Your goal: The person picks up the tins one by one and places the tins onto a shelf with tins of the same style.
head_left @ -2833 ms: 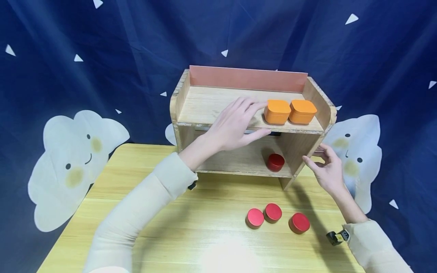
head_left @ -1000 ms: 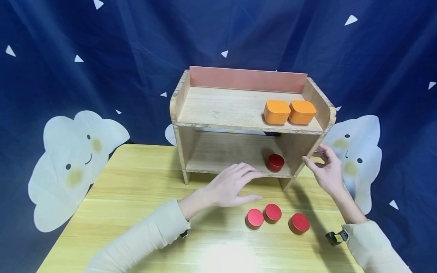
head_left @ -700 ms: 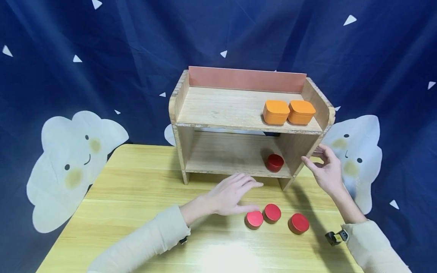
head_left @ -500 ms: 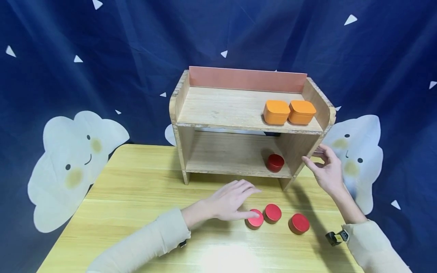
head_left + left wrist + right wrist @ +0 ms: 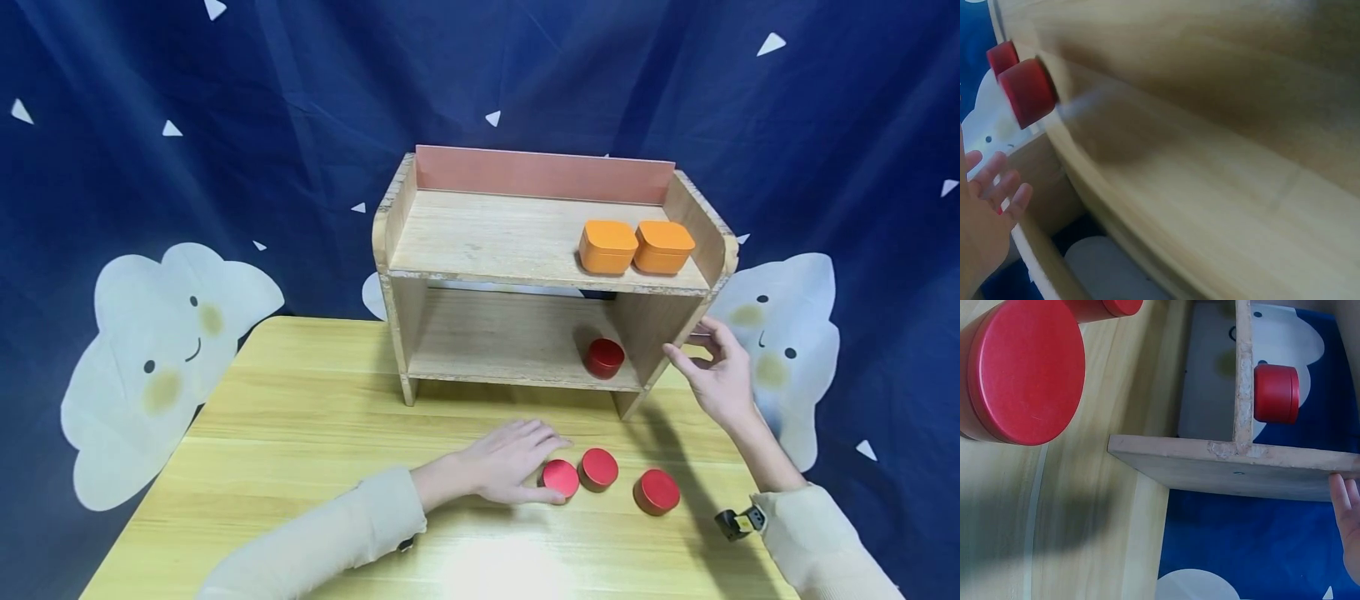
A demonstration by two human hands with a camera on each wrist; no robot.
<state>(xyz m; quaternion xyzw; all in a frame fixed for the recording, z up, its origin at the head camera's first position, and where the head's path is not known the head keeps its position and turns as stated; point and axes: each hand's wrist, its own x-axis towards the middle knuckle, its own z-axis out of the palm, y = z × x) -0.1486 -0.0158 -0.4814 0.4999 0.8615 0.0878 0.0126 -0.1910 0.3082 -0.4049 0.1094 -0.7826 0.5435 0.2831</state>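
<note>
My left hand [image 5: 504, 467] is low over the table, its thumb at the near side of a round red tin [image 5: 559, 478] and its fingers stretched past the far side. In the left wrist view its fingers [image 5: 1009, 187] are spread, short of a red tin [image 5: 1027, 92]. My right hand [image 5: 722, 375] touches the right side panel of a wooden shelf unit [image 5: 525, 282]. In the right wrist view, fingertips [image 5: 1339, 490] rest at that panel's edge. Two more red tins, the middle one [image 5: 598, 469] and the right one [image 5: 657, 492], stand on the table.
Two orange square tins [image 5: 608, 247] stand side by side at the right of the top shelf. One dark red tin [image 5: 604, 358] sits on the lower shelf, near the right panel. A blue curtain [image 5: 315, 125] with cloud shapes hangs behind the wooden table [image 5: 300, 392].
My left hand has come down from beside the orange tins on the top shelf to the leftmost red tin on the table. The right hand has stayed at the side panel.
</note>
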